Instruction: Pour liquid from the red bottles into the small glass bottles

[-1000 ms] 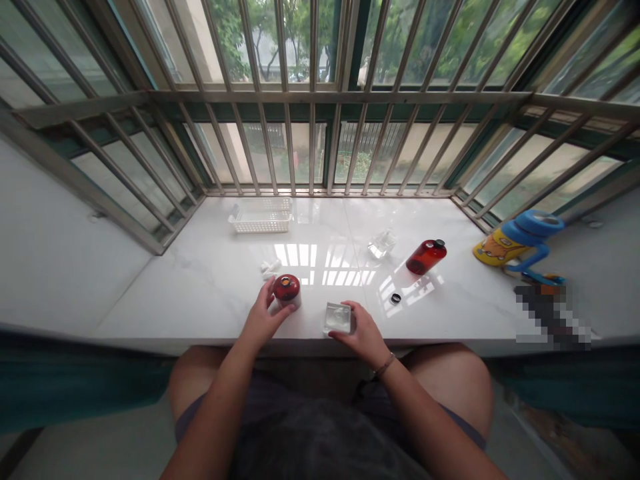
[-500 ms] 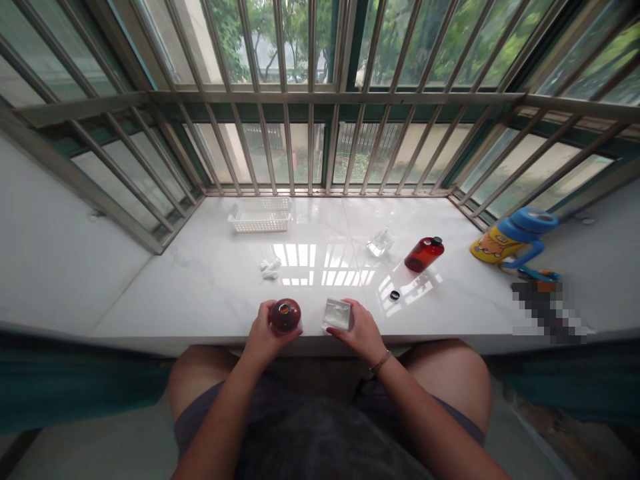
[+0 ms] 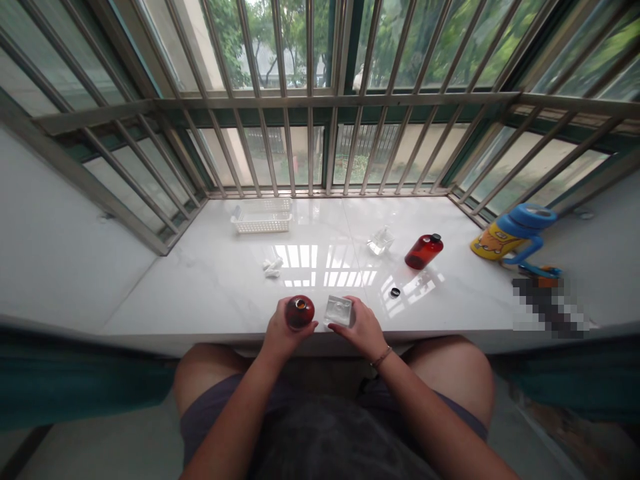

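Observation:
My left hand (image 3: 280, 333) is wrapped round an uncapped reddish-brown bottle (image 3: 301, 315), its open mouth facing up. Just to the right, my right hand (image 3: 364, 327) grips a clear square glass container (image 3: 338, 311) by its right side and near edge. A small gap separates bottle and glass, both at the counter's front edge. The black cap (image 3: 395, 293) lies on the counter to the right of my right hand. Beyond it a second reddish bottle (image 3: 423, 252) with a black cap stands on the counter, and left of that bottle is another clear glass piece (image 3: 381, 241).
A white perforated basket (image 3: 261, 223) sits at the back left of the white counter (image 3: 200, 287). Several small white pieces (image 3: 271, 268) lie in front of it. On the right are a blue and yellow tumbler (image 3: 513, 233) and a blurred-out dark item (image 3: 547, 307). Barred windows enclose the back.
My left hand has moved to the right with the bottle, closer to the glass container. The right hand and its container have hardly moved.

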Available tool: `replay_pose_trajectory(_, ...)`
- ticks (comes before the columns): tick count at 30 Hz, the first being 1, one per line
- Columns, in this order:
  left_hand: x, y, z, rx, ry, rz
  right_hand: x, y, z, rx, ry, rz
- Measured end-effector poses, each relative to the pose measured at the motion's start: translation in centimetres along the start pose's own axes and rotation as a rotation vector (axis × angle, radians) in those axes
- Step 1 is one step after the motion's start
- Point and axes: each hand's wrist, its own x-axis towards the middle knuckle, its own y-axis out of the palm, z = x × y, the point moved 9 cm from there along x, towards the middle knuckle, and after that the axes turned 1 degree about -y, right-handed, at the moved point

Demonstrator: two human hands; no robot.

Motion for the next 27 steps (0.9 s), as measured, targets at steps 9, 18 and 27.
replay_pose_trajectory(9, -0.7, -0.5, 0.9, -0.031, -0.030, -0.082, 0.0, 0.1, 0.1, -0.042, -0.014, -0.014)
replay_pose_trajectory(18, -0.4, -0.1, 0.9, -0.009, -0.023, -0.070, -0.3, 0.1, -0.1, -0.053, 0.018, -0.024)
replay_pose_trajectory(27, -0.5, 0.4, 0.3, 0.033, 0.012, -0.073, -0.4, -0.4, 0.0, 0.051, 0.020, -0.026)
